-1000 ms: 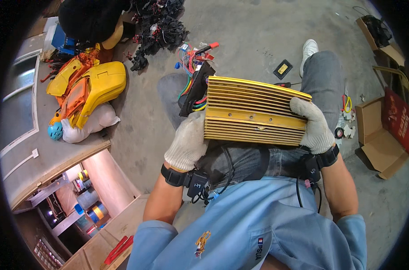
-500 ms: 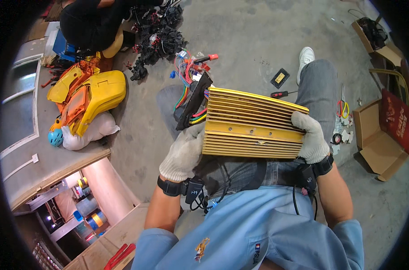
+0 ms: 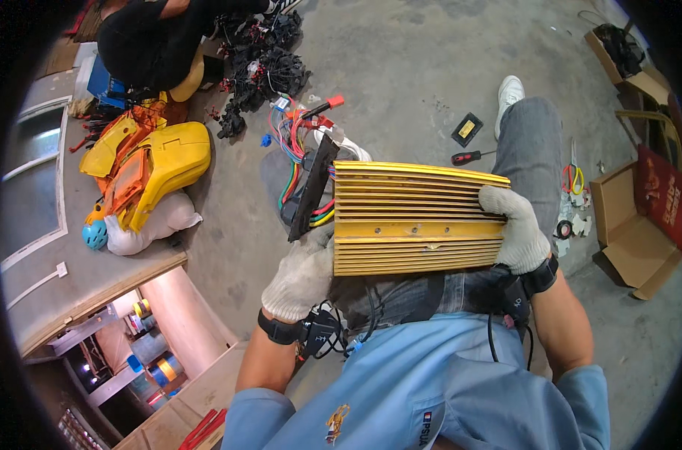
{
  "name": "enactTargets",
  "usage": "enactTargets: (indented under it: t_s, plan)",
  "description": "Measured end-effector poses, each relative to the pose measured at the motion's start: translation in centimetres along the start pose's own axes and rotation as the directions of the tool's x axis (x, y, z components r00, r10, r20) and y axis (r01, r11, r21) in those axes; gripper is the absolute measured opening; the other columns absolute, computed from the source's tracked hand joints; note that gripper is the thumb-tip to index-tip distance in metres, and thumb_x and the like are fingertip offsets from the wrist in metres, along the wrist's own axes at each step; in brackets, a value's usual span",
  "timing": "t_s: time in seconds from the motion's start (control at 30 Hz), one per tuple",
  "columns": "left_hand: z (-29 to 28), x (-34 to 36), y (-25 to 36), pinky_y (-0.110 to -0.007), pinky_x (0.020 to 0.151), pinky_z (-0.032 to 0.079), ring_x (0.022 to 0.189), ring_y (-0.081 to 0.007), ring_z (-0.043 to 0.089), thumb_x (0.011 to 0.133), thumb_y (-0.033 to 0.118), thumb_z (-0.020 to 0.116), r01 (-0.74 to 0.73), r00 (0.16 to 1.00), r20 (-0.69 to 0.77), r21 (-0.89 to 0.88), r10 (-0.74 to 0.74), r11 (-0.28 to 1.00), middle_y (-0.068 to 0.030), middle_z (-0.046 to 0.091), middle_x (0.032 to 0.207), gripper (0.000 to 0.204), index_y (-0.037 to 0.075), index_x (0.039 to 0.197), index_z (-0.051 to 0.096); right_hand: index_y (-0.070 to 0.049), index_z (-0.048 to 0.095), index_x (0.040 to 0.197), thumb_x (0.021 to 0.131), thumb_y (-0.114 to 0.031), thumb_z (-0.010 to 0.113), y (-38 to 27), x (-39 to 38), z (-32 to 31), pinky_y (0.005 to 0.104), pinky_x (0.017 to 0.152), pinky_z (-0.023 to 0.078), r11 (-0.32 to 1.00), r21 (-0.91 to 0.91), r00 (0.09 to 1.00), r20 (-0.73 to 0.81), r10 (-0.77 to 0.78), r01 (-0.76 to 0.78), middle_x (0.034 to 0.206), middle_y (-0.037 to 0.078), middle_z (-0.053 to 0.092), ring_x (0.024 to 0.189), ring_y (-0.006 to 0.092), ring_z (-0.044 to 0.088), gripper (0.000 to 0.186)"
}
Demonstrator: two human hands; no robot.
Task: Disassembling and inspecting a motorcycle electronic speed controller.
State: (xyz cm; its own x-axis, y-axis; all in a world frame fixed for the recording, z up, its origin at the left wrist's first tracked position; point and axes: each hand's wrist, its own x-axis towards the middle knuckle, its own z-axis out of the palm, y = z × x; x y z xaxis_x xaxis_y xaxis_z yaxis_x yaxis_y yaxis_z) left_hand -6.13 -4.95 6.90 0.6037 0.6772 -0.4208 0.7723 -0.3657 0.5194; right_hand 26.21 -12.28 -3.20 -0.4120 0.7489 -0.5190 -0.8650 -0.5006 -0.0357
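A gold, finned metal motor controller point(image 3: 419, 217) is held across my lap, its ribbed face up. My gloved left hand point(image 3: 299, 276) grips its left end, the fingers mostly hidden beneath. At the right end, my gloved right hand point(image 3: 512, 229) is closed on it, with the thumb lying on the fins. A black end plate point(image 3: 314, 189) stands off the controller's left side. Coloured wires point(image 3: 290, 169) pass by this plate and fan out to plugs, a red connector point(image 3: 334, 101) among them.
A screwdriver point(image 3: 467, 158), a small black part point(image 3: 467, 129) and scissors point(image 3: 575, 172) lie on the floor, with an open cardboard box point(image 3: 629, 232) farther right. Yellow and orange plastic panels point(image 3: 172, 161), a black wire pile point(image 3: 262, 67) and a seated person point(image 3: 142, 49) are at left.
The controller has moved slightly left and toward me, and its tilt has lessened. Both hands have kept hold of it. The wires and end plate have shifted left along with it.
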Motion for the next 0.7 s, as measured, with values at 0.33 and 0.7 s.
enactTargets:
  t_s: [0.33,0.7]
  plan:
    - [1.3,-0.6,-0.8,-0.044,0.097,0.057,0.120,-0.0420,0.065,0.096,0.010,0.066,-0.013,1.000,-0.009,0.030,0.013,0.999,-0.0198,0.066,0.134,0.045,0.011,0.141,0.062,0.004,0.062,0.133,0.096,-0.015,0.066,-0.7,-0.1,2.3,0.0501,0.097,0.060,0.997,-0.082,0.999,-0.045,-0.002,-0.002,0.124,0.019,0.073,0.108,0.0322,0.073,0.042]
    - [1.6,-1.1,-0.6,-0.046,0.090,0.060,0.117,-0.0414,0.067,0.095,0.006,0.064,-0.038,0.999,-0.003,0.140,0.038,0.990,-0.0196,0.066,0.134,0.042,0.010,0.136,0.065,0.004,0.063,0.132,0.097,-0.016,0.067,-1.6,-0.3,2.0,0.0474,0.097,0.060,0.987,-0.158,0.999,-0.029,-0.014,0.010,0.124,0.018,0.073,0.107,0.0301,0.074,0.041]
